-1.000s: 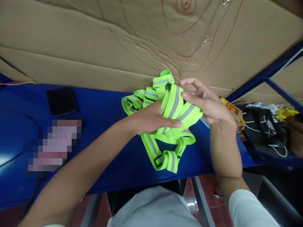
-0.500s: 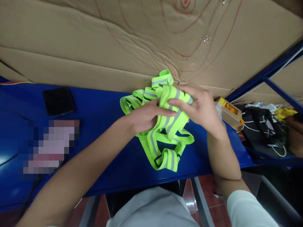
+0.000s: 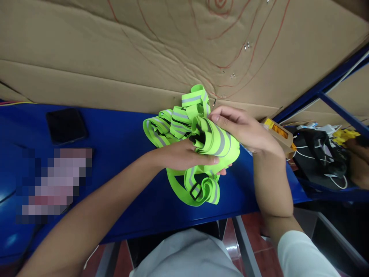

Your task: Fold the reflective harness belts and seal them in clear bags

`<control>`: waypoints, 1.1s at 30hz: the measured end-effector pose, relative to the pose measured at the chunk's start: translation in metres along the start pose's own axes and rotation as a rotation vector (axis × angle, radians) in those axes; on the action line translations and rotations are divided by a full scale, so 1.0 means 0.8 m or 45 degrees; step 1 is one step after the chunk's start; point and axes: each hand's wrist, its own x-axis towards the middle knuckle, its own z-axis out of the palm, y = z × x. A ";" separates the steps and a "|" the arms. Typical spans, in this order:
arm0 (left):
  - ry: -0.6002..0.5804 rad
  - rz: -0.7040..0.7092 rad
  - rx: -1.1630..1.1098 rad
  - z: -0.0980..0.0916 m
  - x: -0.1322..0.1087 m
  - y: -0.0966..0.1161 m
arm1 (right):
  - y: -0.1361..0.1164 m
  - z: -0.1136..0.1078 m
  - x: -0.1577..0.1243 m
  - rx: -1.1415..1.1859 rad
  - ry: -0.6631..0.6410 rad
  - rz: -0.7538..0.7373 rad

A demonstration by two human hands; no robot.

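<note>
A person's left hand [image 3: 184,156] and right hand [image 3: 245,130] are both closing around a bundle of neon-yellow reflective straps [image 3: 215,140] held just above a blue table [image 3: 121,146], the left gripping it from below and the right wrapping its fingers over the top of the rolled portion. Loose loops of the same strapping are trailing onto the table beneath the hands and bunching against the cardboard sheet [image 3: 115,57] behind. A dark phone [image 3: 66,125] is lying well to the left, and a small yellow-labelled box [image 3: 278,132] is sitting just beside the right wrist.
</note>
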 end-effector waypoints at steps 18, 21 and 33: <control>-0.176 0.007 0.135 -0.011 0.005 0.004 | -0.013 -0.016 -0.023 -0.048 0.048 0.032; -0.200 0.034 0.256 -0.015 -0.001 0.014 | -0.014 -0.018 -0.025 0.177 -0.020 0.206; -0.070 0.115 0.141 -0.015 -0.011 0.030 | 0.000 0.016 0.003 -0.139 0.171 -0.021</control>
